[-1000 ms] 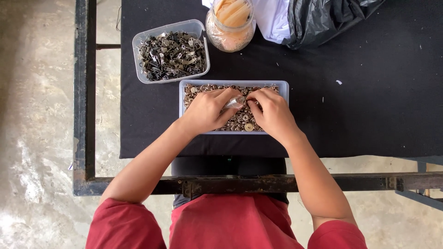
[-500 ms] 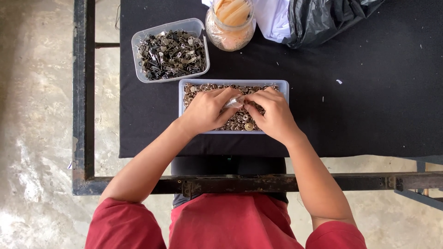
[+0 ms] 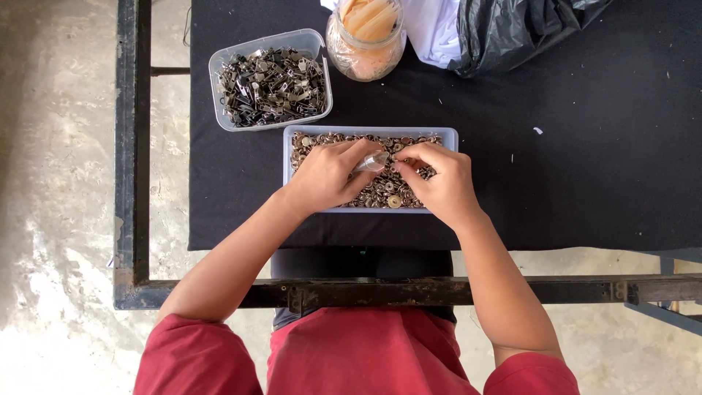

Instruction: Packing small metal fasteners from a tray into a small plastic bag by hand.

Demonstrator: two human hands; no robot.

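- Left hand [image 3: 325, 175] over the near tray [image 3: 447, 137], fingers curled, pinching a small silvery metal piece [image 3: 373, 162] between thumb and fingertips.
- Right hand [image 3: 437, 181] over the same tray, fingers bent inward, fingertips closed against the tip of that silvery piece; whether anything else pinched, cannot tell.
- Both hands meeting above the middle of the tray, fingertips almost touching.
- Tray pale and rectangular, filled with small round brown and brassy buttons [image 3: 387, 193], on the black cloth [image 3: 570, 190] near the front edge.
- Second clear tub [image 3: 218, 60] behind and to the left, just apart from the tray, heaped with dark metal clips [image 3: 270, 88].
- Glass jar [image 3: 365, 44] with pale contents behind the tray, beside the tub.
- White cloth [image 3: 437, 33] and black plastic bag [image 3: 512, 33] at the far edge, to the right of the jar.
- Dark metal frame [image 3: 131, 161] around the table; red clothing [image 3: 365, 358] at the bottom.
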